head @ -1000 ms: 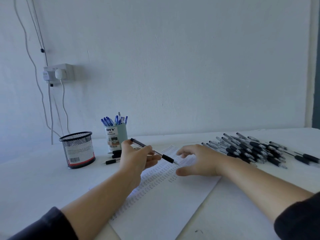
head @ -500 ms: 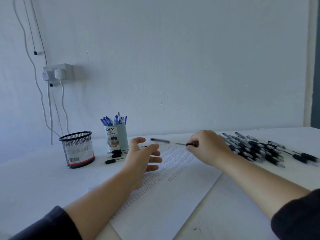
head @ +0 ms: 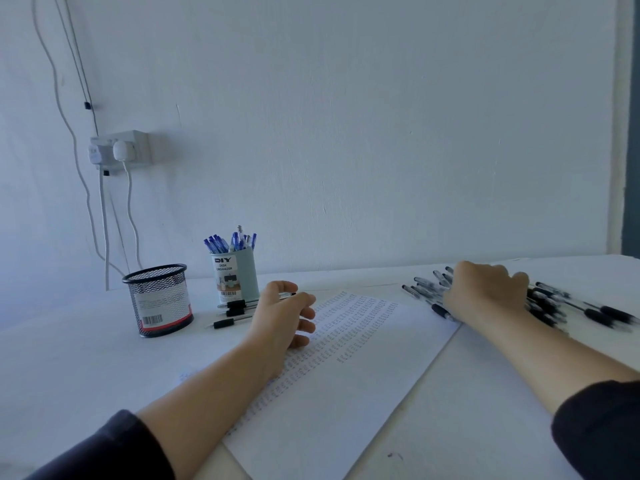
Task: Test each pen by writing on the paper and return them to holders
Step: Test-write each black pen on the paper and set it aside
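Head view shows the right hand (head: 486, 289) lying knuckles-up on the pile of black pens (head: 550, 306) at the right of the table (head: 86, 362), its fingers curled down among the barrels; whether they have closed on one pen cannot be told, since the back of the hand hides the fingertips. The left hand (head: 282, 315) rests at the near-left edge of the paper (head: 346, 393), fingers loosely curled, and a slim pen-like shaft shows beside its thumb, though a grip on it cannot be confirmed. Rows of small test marks cover the upper part of the sheet, so the job looks well under way, with a large pile untested. The step in hand appears to be picking the next pen. To do it well, the person would best pinch a single barrel from the pile's near edge and lift it straight up, as sweeping fingers could roll neighbours off toward the sheet. The left hand would do well to press the paper flat. A bare patch lower on the sheet suits the next mark. The mesh holder (head: 157, 299) stands empty-looking beside the blue-pen organizer (head: 235, 278), likely destination for black pens.
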